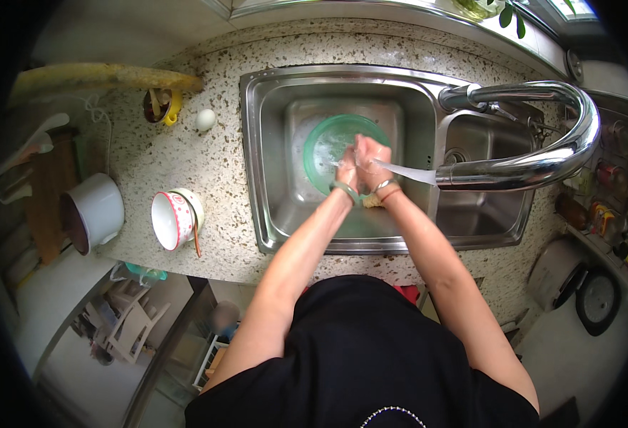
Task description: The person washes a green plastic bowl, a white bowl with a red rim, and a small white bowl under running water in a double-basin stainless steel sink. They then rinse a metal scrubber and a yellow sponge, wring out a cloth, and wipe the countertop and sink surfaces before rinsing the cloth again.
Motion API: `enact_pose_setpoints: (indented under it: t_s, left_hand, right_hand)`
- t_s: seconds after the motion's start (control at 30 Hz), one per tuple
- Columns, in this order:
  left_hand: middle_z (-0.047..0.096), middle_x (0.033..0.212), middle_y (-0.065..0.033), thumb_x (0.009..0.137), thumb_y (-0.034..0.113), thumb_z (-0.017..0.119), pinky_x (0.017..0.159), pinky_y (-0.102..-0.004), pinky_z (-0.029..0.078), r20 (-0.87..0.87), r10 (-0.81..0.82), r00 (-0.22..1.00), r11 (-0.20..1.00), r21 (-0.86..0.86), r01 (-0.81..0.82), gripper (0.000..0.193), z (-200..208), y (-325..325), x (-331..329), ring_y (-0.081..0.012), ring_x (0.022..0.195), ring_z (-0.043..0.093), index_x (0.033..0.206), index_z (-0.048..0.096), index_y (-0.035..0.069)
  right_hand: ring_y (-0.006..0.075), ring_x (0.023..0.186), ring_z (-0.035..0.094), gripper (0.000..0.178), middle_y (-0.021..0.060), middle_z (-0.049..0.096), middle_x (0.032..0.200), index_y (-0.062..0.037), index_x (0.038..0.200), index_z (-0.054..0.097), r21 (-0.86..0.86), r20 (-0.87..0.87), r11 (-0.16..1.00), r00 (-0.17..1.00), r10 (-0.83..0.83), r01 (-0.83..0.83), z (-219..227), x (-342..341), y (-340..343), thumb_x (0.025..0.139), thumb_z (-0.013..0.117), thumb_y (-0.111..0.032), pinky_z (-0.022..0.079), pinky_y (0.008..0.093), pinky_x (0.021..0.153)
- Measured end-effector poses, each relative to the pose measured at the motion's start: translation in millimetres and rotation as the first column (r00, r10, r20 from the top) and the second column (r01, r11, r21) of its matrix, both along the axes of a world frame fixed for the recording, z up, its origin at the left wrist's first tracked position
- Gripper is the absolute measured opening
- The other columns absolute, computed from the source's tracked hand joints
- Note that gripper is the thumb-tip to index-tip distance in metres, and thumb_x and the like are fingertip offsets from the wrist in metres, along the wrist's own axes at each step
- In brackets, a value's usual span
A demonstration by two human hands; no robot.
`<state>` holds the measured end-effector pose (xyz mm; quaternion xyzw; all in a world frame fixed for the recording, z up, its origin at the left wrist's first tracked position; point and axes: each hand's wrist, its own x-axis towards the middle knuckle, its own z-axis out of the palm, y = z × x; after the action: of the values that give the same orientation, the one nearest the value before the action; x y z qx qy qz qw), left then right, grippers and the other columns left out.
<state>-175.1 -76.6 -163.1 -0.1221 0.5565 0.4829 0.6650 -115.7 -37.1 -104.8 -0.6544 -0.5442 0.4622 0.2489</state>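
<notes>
My left hand [347, 171] and my right hand [374, 157] press together in the larger basin of the steel sink [272, 153]. A stream of water [410, 173] runs onto them from the curved chrome faucet [514, 177]. Motion blurs the fingers, so whether they hold anything is unclear. Below and behind my hands sits a round translucent green bowl [308, 152]. Under my right wrist shows part of a pale yellowish thing [372, 202], mostly hidden. Each wrist wears a band or bracelet.
Left of the sink, the speckled counter [221, 164] holds a white egg [205, 120], a yellow mug [172, 107] with utensils, stacked bowls [175, 220] and a white pot [100, 207]. The faucet arches over the smaller basin [482, 214]. Jars [606, 214] stand at far right.
</notes>
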Motion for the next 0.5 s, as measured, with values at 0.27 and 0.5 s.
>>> enact_pose_setpoints:
  t_s: [0.27, 0.5]
  left_hand:
    - [0.059, 0.084, -0.0092, 0.090, 0.044, 0.050, 0.066, -0.0359, 0.048, -0.048, -0.105, 0.993, 0.992, 0.062, 0.108, 0.042, -55, -16, -27, -0.0190, 0.074, 0.057, 0.083, 0.058, 0.003]
    - [0.063, 0.087, -0.0134, 0.089, 0.040, 0.048, 0.071, -0.0385, 0.049, -0.249, -0.275, 0.928, 0.958, 0.013, 0.287, 0.043, -10, -6, -15, -0.0246, 0.079, 0.061, 0.090, 0.058, -0.001]
  right_hand:
    - [0.0444, 0.069, 0.056, 0.031, 0.0240, 0.058, 0.073, -0.0017, 0.075, 0.055, 0.195, 0.260, 0.945, 0.943, 0.207, -0.261, -6, -13, -12, 0.092, 0.049, -0.027, 0.045, 0.0490, 0.059]
    - [0.0446, 0.079, 0.059, 0.038, 0.0254, 0.061, 0.081, -0.0033, 0.075, 0.059, -0.021, 0.074, 0.998, 0.996, 0.059, -0.058, -19, 3, -1, 0.094, 0.043, -0.033, 0.047, 0.0503, 0.066]
